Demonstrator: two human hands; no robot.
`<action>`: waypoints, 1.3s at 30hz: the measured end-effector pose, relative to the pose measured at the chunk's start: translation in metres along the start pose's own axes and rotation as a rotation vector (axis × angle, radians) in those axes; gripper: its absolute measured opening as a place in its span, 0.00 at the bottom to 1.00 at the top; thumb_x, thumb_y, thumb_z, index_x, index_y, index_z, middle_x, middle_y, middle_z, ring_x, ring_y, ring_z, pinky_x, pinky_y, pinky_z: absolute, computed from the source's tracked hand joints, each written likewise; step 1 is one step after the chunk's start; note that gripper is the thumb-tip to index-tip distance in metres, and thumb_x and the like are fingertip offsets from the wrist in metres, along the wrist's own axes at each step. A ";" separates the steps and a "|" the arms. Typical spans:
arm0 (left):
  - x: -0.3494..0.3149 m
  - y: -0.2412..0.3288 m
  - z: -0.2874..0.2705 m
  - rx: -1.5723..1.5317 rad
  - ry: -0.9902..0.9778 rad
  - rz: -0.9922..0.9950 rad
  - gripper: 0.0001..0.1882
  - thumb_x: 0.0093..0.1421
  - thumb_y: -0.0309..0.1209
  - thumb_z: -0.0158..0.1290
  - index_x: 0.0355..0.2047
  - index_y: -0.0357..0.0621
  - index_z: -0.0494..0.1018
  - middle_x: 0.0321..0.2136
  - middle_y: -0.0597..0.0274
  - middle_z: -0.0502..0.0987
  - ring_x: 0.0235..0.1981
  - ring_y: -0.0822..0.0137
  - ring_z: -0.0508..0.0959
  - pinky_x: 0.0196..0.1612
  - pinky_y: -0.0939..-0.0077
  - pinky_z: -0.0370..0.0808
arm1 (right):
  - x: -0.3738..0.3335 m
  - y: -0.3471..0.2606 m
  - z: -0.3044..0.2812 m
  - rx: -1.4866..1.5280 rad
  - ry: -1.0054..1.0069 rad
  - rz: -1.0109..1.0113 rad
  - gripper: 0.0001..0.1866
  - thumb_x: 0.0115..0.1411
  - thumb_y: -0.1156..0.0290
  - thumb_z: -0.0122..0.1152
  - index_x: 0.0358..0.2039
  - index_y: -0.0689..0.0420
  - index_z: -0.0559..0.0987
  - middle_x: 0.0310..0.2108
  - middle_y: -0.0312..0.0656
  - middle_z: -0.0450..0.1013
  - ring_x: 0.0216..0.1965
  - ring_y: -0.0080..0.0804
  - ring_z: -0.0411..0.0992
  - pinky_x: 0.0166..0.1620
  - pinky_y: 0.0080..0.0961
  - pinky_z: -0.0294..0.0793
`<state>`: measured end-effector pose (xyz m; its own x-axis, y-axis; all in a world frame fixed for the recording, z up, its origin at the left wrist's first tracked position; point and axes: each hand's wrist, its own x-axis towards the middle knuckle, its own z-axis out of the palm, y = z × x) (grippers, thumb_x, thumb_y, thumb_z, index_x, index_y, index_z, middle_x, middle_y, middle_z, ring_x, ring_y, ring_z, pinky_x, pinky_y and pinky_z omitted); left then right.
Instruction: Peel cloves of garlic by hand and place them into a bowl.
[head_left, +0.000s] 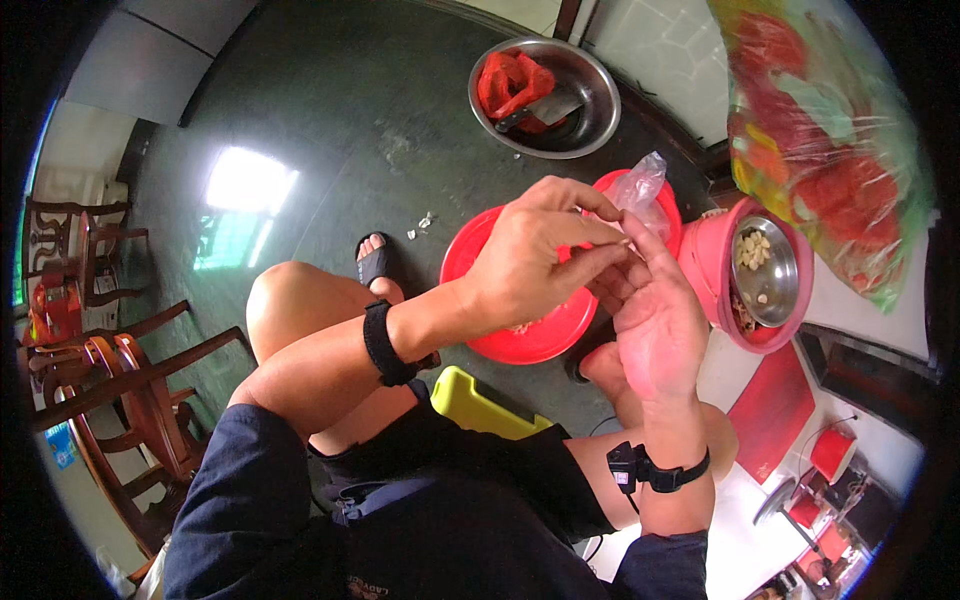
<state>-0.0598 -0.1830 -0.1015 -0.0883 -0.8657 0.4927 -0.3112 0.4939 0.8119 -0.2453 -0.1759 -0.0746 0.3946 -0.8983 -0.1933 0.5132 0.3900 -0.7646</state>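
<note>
My left hand [545, 245] reaches in over the red basin, its thumb and fingers pinched together at the fingertips of my right hand [655, 320]. The right palm is turned up, with the fingers curled and the thumb tip meeting the left fingers. A small pale piece [631, 246] shows between the fingertips, largely hidden; its kind cannot be made out. Below the hands stands the red basin [462, 262], with pale bits in it. To the right, a steel bowl [785, 268] with pale peeled garlic cloves [751, 249] sits in a pink bucket [702, 268], above papery scraps.
A large steel basin [600, 105] holds a cleaver [550, 108] and a red plastic bag [508, 80]. A clear plastic bag [645, 190] lies in another red container [672, 200]. A yellow-green stool [475, 400] is between my legs. Wooden chairs [150, 400] stand left; a filled plastic bag [820, 150] hangs right.
</note>
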 end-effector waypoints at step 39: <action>0.005 0.000 -0.012 -0.021 0.062 -0.003 0.11 0.51 0.21 0.69 0.37 0.41 0.85 0.36 0.56 0.85 0.36 0.59 0.86 0.40 0.69 0.84 | 0.014 -0.002 0.011 -0.922 0.184 -0.398 0.04 0.64 0.80 0.63 0.38 0.66 0.83 0.30 0.41 0.80 0.31 0.19 0.76 0.37 0.20 0.75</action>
<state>-0.0485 -0.1868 -0.0955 -0.0286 -0.8610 0.5079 -0.2910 0.4932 0.8198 -0.2328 -0.1869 -0.0693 0.1604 -0.9761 0.1464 -0.2358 -0.1819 -0.9546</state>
